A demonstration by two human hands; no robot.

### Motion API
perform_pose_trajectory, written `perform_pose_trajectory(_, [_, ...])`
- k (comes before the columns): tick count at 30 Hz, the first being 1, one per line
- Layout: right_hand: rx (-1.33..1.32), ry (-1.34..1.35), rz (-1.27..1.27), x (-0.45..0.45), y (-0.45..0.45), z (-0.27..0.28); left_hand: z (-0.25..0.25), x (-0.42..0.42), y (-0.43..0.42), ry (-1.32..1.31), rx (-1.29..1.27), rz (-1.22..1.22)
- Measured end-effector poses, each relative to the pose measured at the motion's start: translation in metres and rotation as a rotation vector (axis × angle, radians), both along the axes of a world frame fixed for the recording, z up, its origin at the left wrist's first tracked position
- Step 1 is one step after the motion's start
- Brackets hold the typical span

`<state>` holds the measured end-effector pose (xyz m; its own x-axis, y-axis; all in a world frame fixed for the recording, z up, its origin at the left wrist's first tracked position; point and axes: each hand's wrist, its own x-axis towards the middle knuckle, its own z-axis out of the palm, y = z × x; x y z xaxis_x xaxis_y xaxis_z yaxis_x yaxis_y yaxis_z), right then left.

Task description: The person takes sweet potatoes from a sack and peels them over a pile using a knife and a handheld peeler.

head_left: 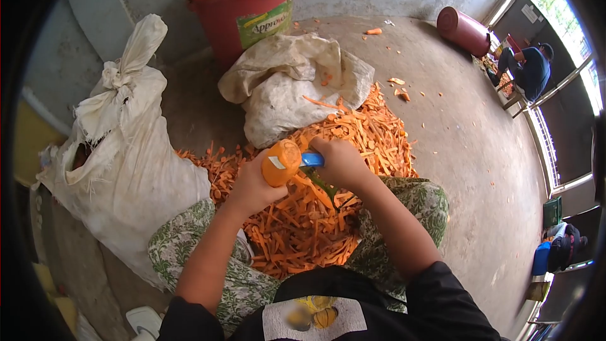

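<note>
My black shirt (391, 309) lies nearest the camera, above my green-and-white patterned trousers (243, 290). My left hand (255, 186) grasps a carrot (282, 162), held over the heap of orange peelings (303, 233) between my legs. My right hand (341, 163) is closed around a peeler with a blue part (312, 159), just beside the carrot. Beyond the heap: crumpled pale sack (297, 82), red bucket (218, 22). To the left: tied white sack (126, 170). Far right: a seated person (533, 72).
</note>
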<state>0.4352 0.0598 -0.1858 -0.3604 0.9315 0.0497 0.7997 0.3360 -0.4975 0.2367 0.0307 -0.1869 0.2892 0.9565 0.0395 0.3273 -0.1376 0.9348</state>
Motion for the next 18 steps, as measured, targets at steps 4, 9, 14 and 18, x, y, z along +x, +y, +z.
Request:
perform_pose_trajectory(4, [-0.006,-0.008,0.055,0.001,0.002,0.001,0.004,-0.011,0.003,-0.013,-0.142,-0.179])
perform_pose_trajectory(9, [-0.207,0.017,-0.223,0.009,0.02,-0.013,0.02,0.003,-0.012,0.334,0.364,-0.403])
perform_pose_trajectory(14, [-0.208,-0.175,-0.151,0.015,0.029,-0.026,0.029,0.008,-0.019,0.245,0.219,-0.383])
perform_pose_trajectory(18, [-0.362,-0.246,-0.135,0.02,0.029,-0.023,0.032,-0.001,-0.014,0.408,0.125,-0.311])
